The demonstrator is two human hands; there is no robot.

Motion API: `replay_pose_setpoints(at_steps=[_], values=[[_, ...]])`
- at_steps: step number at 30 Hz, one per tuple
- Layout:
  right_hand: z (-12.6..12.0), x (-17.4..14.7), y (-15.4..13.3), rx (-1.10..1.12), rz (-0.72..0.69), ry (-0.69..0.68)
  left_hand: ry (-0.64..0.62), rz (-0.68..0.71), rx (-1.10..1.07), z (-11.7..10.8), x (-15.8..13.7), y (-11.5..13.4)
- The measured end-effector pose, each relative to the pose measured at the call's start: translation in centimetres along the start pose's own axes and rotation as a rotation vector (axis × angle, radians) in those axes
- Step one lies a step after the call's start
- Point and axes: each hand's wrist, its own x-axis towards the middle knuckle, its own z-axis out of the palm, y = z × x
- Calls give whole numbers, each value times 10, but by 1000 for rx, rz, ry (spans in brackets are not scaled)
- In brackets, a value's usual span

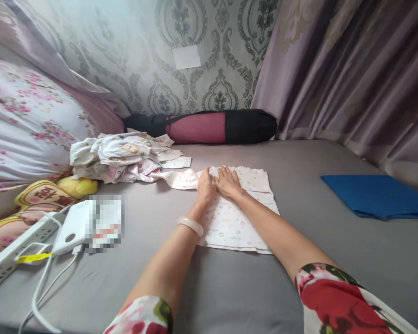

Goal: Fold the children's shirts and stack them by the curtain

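A small white printed baby shirt [235, 222] lies spread on the grey sheet in front of me, with its hem toward me. One sleeve [181, 180] stretches out left toward a clothes pile; at the right, part of the shirt is folded over. My right hand [227, 183] rests flat on the upper part, fingers extended and slightly apart. Beside it, my left hand [206, 186] presses down where the left sleeve meets the body; its fingers point forward and are partly hidden from this angle. The hands nearly touch. A pale bangle [191, 226] circles my left wrist.
A heap of baby clothes [125, 155] sits at the back left. Behind it lies a long pink-and-black bag [202, 126] against the wall. At left are a power strip [3, 269], a white device [72, 227] with cables, and plush toys [45, 194]. A folded blue cloth [379, 195] lies right.
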Motion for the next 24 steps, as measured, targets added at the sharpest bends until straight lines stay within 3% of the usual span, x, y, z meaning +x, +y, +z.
replay_pose_setpoints(at_steps=[4,6,11,13,16,19,23,24], values=[[2,2,-1,-14,11,12,-20,-66,-82,-7,4,3],[3,4,-2,-10,17,15,32,-103,-162,-15,7,1],[5,8,1,21,14,25,444,-260,-243,-54,11,-19],[4,8,0,40,15,20,635,-406,-171,-74,11,-30],[1,8,-6,57,14,32,802,-599,-98,-95,9,-45],[-1,6,-21,74,-28,63,859,-699,-115,-102,10,-58],[0,3,-44,121,-93,42,818,-807,-218,-100,19,-78],[0,4,-48,127,-100,34,790,-775,-220,-99,22,-84]])
